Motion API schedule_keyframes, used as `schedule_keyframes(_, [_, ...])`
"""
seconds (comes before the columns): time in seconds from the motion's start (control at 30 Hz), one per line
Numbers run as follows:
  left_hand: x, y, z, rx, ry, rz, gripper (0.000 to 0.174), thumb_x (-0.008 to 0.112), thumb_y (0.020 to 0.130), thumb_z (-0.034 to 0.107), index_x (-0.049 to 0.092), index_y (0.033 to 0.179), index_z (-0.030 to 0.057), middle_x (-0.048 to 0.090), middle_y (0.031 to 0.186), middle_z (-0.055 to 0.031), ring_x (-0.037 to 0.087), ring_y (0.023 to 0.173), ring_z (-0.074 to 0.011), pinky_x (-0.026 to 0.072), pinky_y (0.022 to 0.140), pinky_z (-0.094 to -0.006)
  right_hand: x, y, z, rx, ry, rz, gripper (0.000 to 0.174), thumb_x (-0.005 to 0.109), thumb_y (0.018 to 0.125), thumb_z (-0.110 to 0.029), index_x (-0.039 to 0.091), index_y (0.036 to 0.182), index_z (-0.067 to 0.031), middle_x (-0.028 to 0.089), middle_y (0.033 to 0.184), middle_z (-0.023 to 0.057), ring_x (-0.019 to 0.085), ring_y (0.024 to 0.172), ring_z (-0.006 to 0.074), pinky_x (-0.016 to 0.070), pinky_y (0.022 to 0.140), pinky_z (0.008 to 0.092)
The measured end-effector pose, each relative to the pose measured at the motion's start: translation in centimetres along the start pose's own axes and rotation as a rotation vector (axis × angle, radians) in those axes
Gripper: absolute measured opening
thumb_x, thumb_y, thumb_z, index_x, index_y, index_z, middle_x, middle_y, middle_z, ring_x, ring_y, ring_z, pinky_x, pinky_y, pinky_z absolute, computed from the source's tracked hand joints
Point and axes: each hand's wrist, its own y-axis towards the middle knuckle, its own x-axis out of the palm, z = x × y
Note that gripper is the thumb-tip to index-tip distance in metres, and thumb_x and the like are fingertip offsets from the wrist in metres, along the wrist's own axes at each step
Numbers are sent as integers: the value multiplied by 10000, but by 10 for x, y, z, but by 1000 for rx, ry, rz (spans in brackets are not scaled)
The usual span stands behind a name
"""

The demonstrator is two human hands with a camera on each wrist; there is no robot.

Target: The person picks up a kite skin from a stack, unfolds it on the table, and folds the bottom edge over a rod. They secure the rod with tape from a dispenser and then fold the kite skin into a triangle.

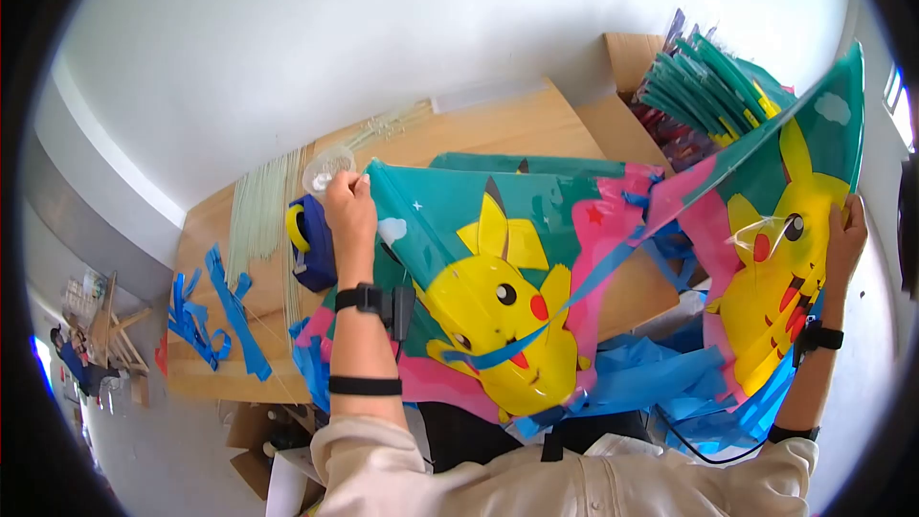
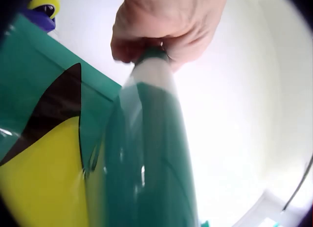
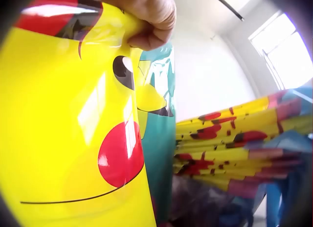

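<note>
My left hand pinches the upper left corner of a glossy plastic kite, green and pink with a yellow cartoon figure. In the left wrist view, its green edge runs down from the pinching fingers. At the far right, my right hand pinches the edge of a raised panel with the same print. The right wrist view shows the thumb pressed on the yellow plastic beside the figure's eye. A blue ribbon crosses the front between the two printed figures.
On the wooden table lie thin pale rods, blue strips, a blue tape dispenser and a small clear bowl. A cardboard box with a stack of folded kites stands behind at the right.
</note>
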Motion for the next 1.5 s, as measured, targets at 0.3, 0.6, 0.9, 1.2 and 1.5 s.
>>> schedule_keyframes(0.3, [18,-106,12,-28,-6,-278,68,568,800,70,596,773,14,603,713,-184,595,700,-364,463,629,-425,16,-66,-38,-91,-100,-139,402,562,888,-129,498,1277,-52,543,1267,151,531,1173,276,432,984,365])
schedule_keyframes(0.6, [90,-162,-27,-262,220,-510,166,668,755,134,604,737,-19,633,787,-207,609,767,-401,479,666,-451,28,-106,-97,-146,26,-277,361,620,835,-75,524,1172,11,587,1105,170,589,1017,281,476,868,348])
schedule_keyframes(0.9, [105,-163,-23,-67,443,-553,143,608,765,112,586,766,-29,619,772,-251,614,768,-404,486,682,-487,48,-127,-138,-353,182,-343,295,612,758,32,508,1034,15,532,928,169,574,839,321,473,729,347])
schedule_keyframes(1.2, [39,-146,20,64,-33,-269,109,589,783,54,512,742,-11,552,650,-170,547,572,-347,426,533,-429,67,-126,-163,-287,199,-283,606,531,778,67,369,1348,-63,523,1225,230,554,1076,405,469,906,399])
schedule_keyframes(1.5, [41,-182,135,140,-428,-229,124,630,754,-17,519,788,27,539,676,-132,557,584,-309,452,528,-380,93,-186,-211,-493,505,-821,248,650,747,-81,561,971,-22,503,879,182,546,804,393,476,646,436])
